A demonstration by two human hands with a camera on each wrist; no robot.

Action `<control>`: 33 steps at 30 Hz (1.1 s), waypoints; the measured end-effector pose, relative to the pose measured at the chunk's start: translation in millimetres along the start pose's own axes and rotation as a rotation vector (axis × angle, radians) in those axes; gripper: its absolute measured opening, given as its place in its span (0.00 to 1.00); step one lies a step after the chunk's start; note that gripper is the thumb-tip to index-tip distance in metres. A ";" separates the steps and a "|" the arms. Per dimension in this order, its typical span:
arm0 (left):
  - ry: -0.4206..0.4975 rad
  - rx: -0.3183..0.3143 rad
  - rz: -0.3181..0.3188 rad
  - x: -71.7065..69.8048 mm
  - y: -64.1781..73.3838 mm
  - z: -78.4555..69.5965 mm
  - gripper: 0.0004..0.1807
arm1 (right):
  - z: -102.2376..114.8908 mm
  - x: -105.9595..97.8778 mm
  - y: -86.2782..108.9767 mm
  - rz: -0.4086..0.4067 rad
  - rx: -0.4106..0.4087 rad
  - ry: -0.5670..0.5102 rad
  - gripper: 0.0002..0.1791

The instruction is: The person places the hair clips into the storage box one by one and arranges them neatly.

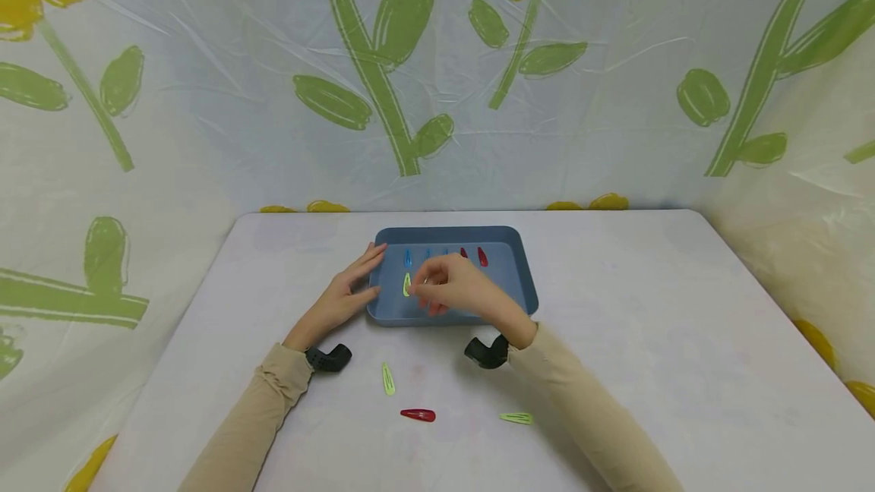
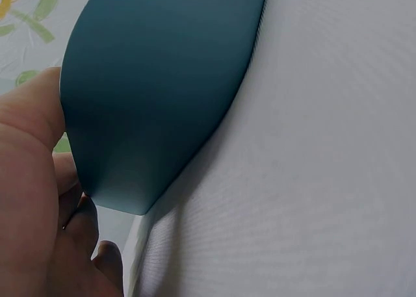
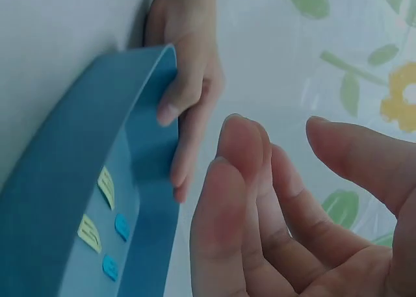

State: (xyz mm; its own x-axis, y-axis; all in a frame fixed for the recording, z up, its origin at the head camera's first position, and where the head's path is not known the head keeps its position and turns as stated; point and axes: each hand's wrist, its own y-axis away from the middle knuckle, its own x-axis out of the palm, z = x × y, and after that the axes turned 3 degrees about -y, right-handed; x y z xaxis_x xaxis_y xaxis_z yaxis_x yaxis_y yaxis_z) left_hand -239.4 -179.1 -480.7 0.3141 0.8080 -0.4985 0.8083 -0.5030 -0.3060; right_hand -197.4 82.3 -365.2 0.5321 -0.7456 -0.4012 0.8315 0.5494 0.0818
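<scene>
A blue tray [image 1: 522,279] holds hair clips: a back row of blue clips [image 1: 408,257] and red clips [image 1: 482,257], with a green clip [image 1: 406,284] in front. Two green clips [image 3: 90,233] show from the right wrist camera; my right hand hides one of them in the head view. That right hand [image 1: 454,283] hovers above the tray, thumb and fingertips apart with nothing between them. My left hand [image 1: 342,291] rests at the tray's left end, its extended fingers and thumb touching the rim.
On the white table [image 1: 649,310], in front of the tray, lie a green clip [image 1: 388,379], a red clip [image 1: 418,415] and another green clip [image 1: 516,418] near the right sleeve. A flower-patterned sheet [image 1: 239,97] hangs behind the table.
</scene>
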 end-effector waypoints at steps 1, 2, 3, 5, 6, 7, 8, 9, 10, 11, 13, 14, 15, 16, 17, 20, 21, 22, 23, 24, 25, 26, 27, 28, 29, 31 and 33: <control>0.001 -0.001 0.000 0.0 0.0 -0.1 0.35 | 0.9 1.4 1.8 0.001 -0.006 0.001 0.07; 0.003 0.000 0.000 0.0 -0.1 -0.2 0.35 | 1.4 2.9 3.3 0.002 -0.014 0.001 0.06; 0.003 0.000 0.001 -0.1 -0.1 -0.3 0.35 | 2.1 4.1 4.7 0.005 -0.023 0.000 0.06; 0.001 0.001 0.000 -0.1 -0.3 -0.2 0.35 | 2.6 6.5 6.8 0.009 -0.044 0.001 0.06; -0.003 0.002 0.000 -0.1 -0.4 -0.3 0.35 | 2.5 7.6 7.3 0.009 -0.049 0.001 0.06; -0.008 0.003 0.001 -0.1 -0.5 -0.6 0.35 | 2.4 8.6 7.9 0.009 -0.056 0.004 0.06; -0.013 0.003 0.001 0.0 -0.6 -1.1 0.35 | 2.0 9.7 8.0 0.010 -0.063 0.002 0.06; -0.018 0.004 0.001 0.1 -0.7 -2.0 0.35 | 1.2 10.8 8.2 0.011 -0.072 0.001 0.06; -0.020 0.004 0.002 0.2 -0.7 -3.3 0.35 | 1.1 12.0 8.5 0.011 -0.077 0.000 0.07; -0.017 0.002 0.003 0.1 -0.8 -5.3 0.34 | 1.0 13.2 8.7 0.013 -0.080 0.000 0.07; -0.010 -0.002 0.008 -1.0 -0.7 -12.9 0.34 | 0.1 16.3 8.5 0.020 -0.084 -0.003 0.09; -0.004 -0.005 0.012 -1.7 -0.4 -17.5 0.34 | -0.3 18.2 8.1 0.025 -0.086 -0.003 0.10; 0.001 -0.009 0.014 -2.5 -0.1 -22.1 0.34 | -0.6 20.1 8.0 0.030 -0.088 0.000 0.10; 0.005 -0.013 0.017 -3.4 0.3 -26.7 0.34 | -0.3 22.3 7.8 0.036 -0.085 -0.001 0.09; 0.008 -0.016 0.020 -4.3 0.6 -31.1 0.34 | -0.9 24.6 7.2 0.042 -0.084 0.002 0.09; 0.010 -0.023 0.024 -5.7 1.5 -38.5 0.34 | -3.8 32.1 5.6 0.068 -0.073 0.007 0.09; 0.010 -0.024 0.024 -6.0 1.6 -39.1 0.34 | -5.0 34.6 5.1 0.077 -0.068 0.008 0.09; 0.009 -0.024 0.024 -6.1 1.7 -39.6 0.34 | -5.8 37.2 4.7 0.086 -0.062 0.010 0.09; 0.010 -0.024 0.025 -6.1 1.9 -39.6 0.34 | -7.0 39.8 4.2 0.094 -0.056 0.014 0.09; 0.008 -0.025 0.025 -6.1 2.0 -39.4 0.34 | -8.0 42.3 4.0 0.100 -0.048 0.014 0.09; 0.008 -0.025 0.025 -6.1 1.9 -39.3 0.34 | -9.0 44.6 3.8 0.105 -0.043 0.013 0.09; 0.008 -0.024 0.024 -6.0 2.0 -39.1 0.34 | -9.2 46.7 3.9 0.109 -0.038 0.020 0.08; 0.008 -0.023 0.024 -5.8 2.0 -39.0 0.34 | -9.7 48.8 4.0 0.112 -0.034 0.025 0.08; 0.008 -0.022 0.023 -5.5 2.1 -38.8 0.34 | -10.5 51.0 4.1 0.115 -0.033 0.029 0.08; 0.010 -0.023 0.022 -5.4 2.1 -38.9 0.34 | -11.4 53.0 4.3 0.119 -0.031 0.032 0.08; 0.013 -0.027 0.021 -5.2 2.2 -39.1 0.34 | -13.3 57.0 4.3 0.129 -0.029 0.043 0.09; 0.013 -0.028 0.021 -5.3 2.2 -39.3 0.34 | -15.4 61.1 4.3 0.142 -0.022 0.061 0.10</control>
State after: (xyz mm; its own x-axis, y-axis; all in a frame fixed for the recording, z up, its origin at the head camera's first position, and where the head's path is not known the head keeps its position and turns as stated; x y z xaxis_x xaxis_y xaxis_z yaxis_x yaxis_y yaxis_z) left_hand -219.7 -172.4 -446.9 0.3372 0.8012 -0.4943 0.8152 -0.5112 -0.2724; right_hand -163.8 44.9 -403.4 0.6326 -0.6363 -0.4416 0.7448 0.6562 0.1216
